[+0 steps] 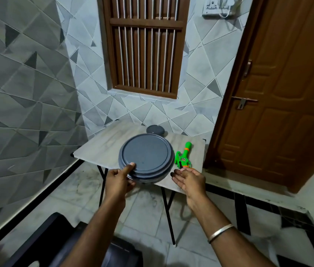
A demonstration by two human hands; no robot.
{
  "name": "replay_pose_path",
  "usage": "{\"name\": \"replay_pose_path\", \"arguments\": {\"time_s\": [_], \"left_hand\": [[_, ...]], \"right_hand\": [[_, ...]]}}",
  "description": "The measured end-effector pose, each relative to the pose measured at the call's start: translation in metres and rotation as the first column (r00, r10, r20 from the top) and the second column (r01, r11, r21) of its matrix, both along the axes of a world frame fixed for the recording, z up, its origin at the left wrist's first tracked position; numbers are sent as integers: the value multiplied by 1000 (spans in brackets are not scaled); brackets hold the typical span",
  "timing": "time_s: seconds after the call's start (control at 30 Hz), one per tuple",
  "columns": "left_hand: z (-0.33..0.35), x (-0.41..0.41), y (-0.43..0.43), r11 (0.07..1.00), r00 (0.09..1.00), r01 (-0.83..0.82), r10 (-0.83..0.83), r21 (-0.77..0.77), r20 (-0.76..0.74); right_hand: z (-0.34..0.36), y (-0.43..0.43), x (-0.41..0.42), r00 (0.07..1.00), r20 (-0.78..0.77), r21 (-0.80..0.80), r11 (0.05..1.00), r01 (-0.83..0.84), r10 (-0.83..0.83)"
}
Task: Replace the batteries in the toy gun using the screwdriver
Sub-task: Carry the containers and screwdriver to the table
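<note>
Starting at the left, I see the left hand (pixel 119 180) gripping the near edge of a round grey dish (pixel 146 157), thumb on top and fingers curled beneath. The dish overhangs the front edge of the small folding table (pixel 102 147); I cannot tell whether it rests on the top or is held just above it. Behind it a smaller grey round piece (pixel 155 130) sits near the wall. Moving right, the screwdriver (pixel 180 165) lies across the green toy gun (pixel 187 147), which lies flat on the table just beside the dish, barrel pointing away. The right hand (pixel 189 179) hovers at the table's front edge, relaxed, fingers straight, holding nothing, its fingertips near the screwdriver handle. I judge this to be the very start: clearing room, the gun not yet opened (I can make out no batteries anywhere). Next comes setting the dish aside, then pinching the thin screwdriver off the gun cleanly.
</note>
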State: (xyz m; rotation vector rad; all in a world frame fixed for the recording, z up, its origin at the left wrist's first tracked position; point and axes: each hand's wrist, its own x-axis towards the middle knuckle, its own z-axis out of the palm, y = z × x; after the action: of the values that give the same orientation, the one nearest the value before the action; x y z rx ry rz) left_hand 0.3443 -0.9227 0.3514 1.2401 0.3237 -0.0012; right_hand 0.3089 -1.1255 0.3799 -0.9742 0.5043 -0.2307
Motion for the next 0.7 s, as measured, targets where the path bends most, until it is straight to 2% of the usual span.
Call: {"name": "replay_pose_path", "arguments": {"time_s": [0.3, 0.53, 0.7], "left_hand": [[-4, 123, -10, 988, 987, -145, 149, 58, -58], [-18, 217, -31, 964, 961, -241, 253, 109, -115], [-25, 281, -36, 932, 929, -343, 355, 121, -103]], "right_hand": [[-5, -20, 137, 998, 1, 27, 998, -64, 64], [-15, -38, 261, 985, -30, 15, 985, -171, 172], [-18, -52, 340, 966, -39, -15, 967, -255, 254]]}}
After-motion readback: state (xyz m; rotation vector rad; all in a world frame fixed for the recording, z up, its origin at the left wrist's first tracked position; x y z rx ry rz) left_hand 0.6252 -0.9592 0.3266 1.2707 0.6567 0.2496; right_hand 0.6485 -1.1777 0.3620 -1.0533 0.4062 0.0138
